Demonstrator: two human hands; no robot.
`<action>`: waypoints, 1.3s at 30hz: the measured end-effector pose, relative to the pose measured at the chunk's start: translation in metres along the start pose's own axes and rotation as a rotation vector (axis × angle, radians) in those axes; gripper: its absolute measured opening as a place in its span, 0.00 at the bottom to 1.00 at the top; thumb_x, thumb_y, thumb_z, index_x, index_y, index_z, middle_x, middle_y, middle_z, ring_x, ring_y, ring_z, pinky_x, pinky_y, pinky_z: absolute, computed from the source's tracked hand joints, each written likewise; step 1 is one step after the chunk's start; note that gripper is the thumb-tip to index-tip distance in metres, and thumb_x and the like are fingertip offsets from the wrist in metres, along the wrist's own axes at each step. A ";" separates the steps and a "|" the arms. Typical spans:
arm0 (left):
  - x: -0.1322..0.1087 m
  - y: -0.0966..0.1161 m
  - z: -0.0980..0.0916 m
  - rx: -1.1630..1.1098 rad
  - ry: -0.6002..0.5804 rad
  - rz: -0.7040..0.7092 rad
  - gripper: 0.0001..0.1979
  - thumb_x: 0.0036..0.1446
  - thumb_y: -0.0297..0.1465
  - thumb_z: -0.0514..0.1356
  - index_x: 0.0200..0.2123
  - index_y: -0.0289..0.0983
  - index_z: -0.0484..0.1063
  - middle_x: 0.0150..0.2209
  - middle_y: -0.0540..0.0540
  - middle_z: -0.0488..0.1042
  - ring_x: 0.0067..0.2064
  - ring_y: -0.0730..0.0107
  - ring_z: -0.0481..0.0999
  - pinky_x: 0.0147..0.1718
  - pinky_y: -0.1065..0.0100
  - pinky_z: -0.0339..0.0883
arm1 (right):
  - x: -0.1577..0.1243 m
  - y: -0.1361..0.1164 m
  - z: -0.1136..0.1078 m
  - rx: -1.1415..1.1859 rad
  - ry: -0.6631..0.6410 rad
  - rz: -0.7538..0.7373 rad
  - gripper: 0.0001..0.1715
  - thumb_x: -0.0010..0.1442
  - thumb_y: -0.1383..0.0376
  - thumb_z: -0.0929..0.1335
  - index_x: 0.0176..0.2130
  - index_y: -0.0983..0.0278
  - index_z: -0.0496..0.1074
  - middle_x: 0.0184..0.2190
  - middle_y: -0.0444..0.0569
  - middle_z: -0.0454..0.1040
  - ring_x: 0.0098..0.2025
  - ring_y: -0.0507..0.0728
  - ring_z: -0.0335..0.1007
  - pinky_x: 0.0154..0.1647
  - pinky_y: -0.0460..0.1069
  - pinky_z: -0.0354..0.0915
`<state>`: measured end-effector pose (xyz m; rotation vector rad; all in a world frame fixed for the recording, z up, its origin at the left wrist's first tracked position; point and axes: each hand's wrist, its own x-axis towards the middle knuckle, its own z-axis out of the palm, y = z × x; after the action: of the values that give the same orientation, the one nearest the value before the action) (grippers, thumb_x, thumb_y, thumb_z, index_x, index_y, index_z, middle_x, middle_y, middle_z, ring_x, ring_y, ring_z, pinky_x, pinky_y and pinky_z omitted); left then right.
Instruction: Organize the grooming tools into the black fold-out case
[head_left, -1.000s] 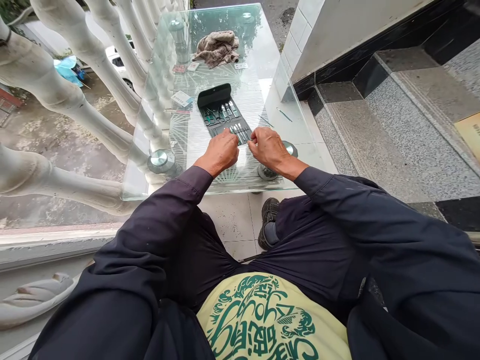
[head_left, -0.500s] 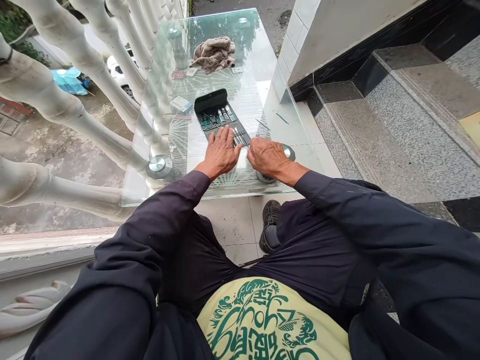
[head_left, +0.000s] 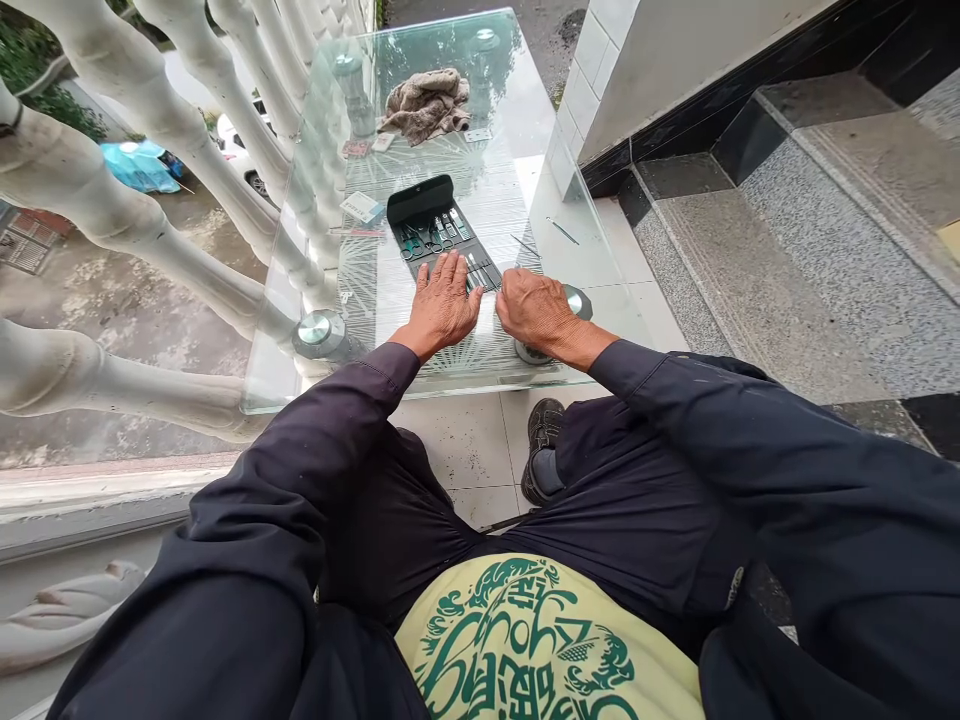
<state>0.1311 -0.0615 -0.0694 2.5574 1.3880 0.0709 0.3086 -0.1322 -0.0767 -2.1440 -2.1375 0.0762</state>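
A dark, unfolded case [head_left: 420, 204] lies on the glass table [head_left: 360, 375], with scissors, clippers and several slim metal tools in its slots. My left hand [head_left: 444, 308] rests flat on the lower part of the case, its fingers stretched out and hiding some tools. At the case's lower right corner, my right hand [head_left: 541, 312] is closed in a pinch; what its fingertips hold is too small to make out. Two thin tools lie loose on the glass to the right, one [head_left: 525, 245] nearer the case and another [head_left: 562, 231] farther off.
A crumpled brown cloth [head_left: 426, 106] lies toward the table's far end. A small card [head_left: 363, 207] is left of the case. White balusters [head_left: 127, 210] line the left side, and stone steps [head_left: 750, 270] rise at the right.
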 end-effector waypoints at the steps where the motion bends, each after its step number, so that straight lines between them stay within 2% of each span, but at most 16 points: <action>1: 0.000 0.001 -0.001 0.008 -0.009 -0.006 0.40 0.93 0.41 0.51 0.98 0.32 0.57 0.98 0.29 0.52 1.00 0.40 0.50 0.98 0.37 0.40 | 0.001 0.000 0.000 0.012 0.003 0.008 0.24 0.85 0.66 0.61 0.65 0.71 0.80 0.59 0.77 0.86 0.54 0.77 0.82 0.55 0.62 0.71; 5: -0.002 0.003 -0.002 0.018 -0.022 -0.012 0.41 0.92 0.41 0.50 0.97 0.28 0.56 0.99 0.28 0.50 1.00 0.42 0.48 0.98 0.40 0.39 | 0.011 0.002 -0.003 0.138 -0.001 0.089 0.18 0.84 0.66 0.65 0.59 0.67 0.83 0.55 0.73 0.89 0.54 0.76 0.84 0.55 0.63 0.74; 8: -0.002 0.002 0.000 0.000 -0.005 -0.002 0.41 0.92 0.41 0.50 0.98 0.31 0.57 0.99 0.29 0.51 1.00 0.40 0.49 0.98 0.37 0.40 | 0.021 0.006 -0.008 0.282 -0.058 0.178 0.13 0.82 0.68 0.68 0.47 0.62 0.83 0.48 0.68 0.89 0.52 0.74 0.86 0.53 0.61 0.74; 10: -0.002 0.000 0.002 -0.013 0.006 0.003 0.41 0.91 0.41 0.50 0.98 0.33 0.57 0.99 0.31 0.52 1.00 0.39 0.50 0.98 0.35 0.41 | 0.023 0.009 -0.010 0.321 -0.082 0.196 0.13 0.82 0.68 0.68 0.45 0.61 0.83 0.47 0.67 0.89 0.51 0.74 0.86 0.52 0.61 0.75; 12: -0.001 -0.001 0.003 -0.018 0.007 0.005 0.41 0.92 0.41 0.50 0.98 0.34 0.57 0.99 0.31 0.52 1.00 0.39 0.49 0.98 0.35 0.40 | 0.021 0.010 -0.008 0.278 -0.054 0.168 0.12 0.82 0.66 0.69 0.50 0.62 0.84 0.50 0.70 0.89 0.52 0.76 0.85 0.54 0.62 0.75; 16: 0.000 -0.001 0.004 -0.013 -0.001 -0.002 0.41 0.92 0.42 0.50 0.98 0.33 0.57 0.99 0.31 0.51 1.00 0.40 0.48 0.98 0.37 0.38 | 0.012 0.008 -0.001 0.152 0.017 0.078 0.18 0.83 0.65 0.66 0.61 0.67 0.82 0.56 0.76 0.88 0.55 0.81 0.83 0.58 0.66 0.74; 21: 0.002 -0.001 0.006 0.001 0.001 -0.005 0.41 0.93 0.42 0.50 0.98 0.31 0.56 0.99 0.30 0.51 1.00 0.40 0.48 0.98 0.39 0.38 | 0.016 0.007 0.005 0.185 -0.001 0.075 0.17 0.84 0.63 0.67 0.62 0.67 0.82 0.54 0.74 0.89 0.54 0.79 0.83 0.59 0.65 0.74; 26: 0.004 -0.005 0.009 -0.024 0.014 0.020 0.41 0.92 0.43 0.51 0.98 0.35 0.57 0.99 0.32 0.51 1.00 0.38 0.49 0.98 0.35 0.38 | 0.022 0.010 0.005 0.188 0.005 0.059 0.18 0.84 0.63 0.65 0.61 0.66 0.82 0.53 0.71 0.89 0.52 0.78 0.81 0.55 0.64 0.73; 31: 0.004 -0.006 0.009 -0.021 0.014 0.014 0.41 0.93 0.43 0.51 0.98 0.36 0.57 0.99 0.33 0.51 1.00 0.38 0.49 0.98 0.34 0.38 | 0.030 0.006 -0.003 0.156 -0.015 0.034 0.23 0.84 0.67 0.63 0.67 0.69 0.80 0.57 0.75 0.88 0.53 0.79 0.82 0.53 0.63 0.70; 39: 0.004 -0.003 0.008 0.016 -0.008 0.002 0.42 0.92 0.43 0.48 0.98 0.33 0.56 1.00 0.35 0.49 1.00 0.41 0.47 0.99 0.38 0.36 | 0.039 0.006 -0.002 0.142 -0.013 -0.017 0.24 0.83 0.66 0.64 0.68 0.69 0.81 0.59 0.75 0.89 0.56 0.80 0.84 0.56 0.65 0.74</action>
<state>0.1319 -0.0577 -0.0784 2.5689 1.3891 0.0505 0.3150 -0.0933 -0.0734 -2.0516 -2.0880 0.2334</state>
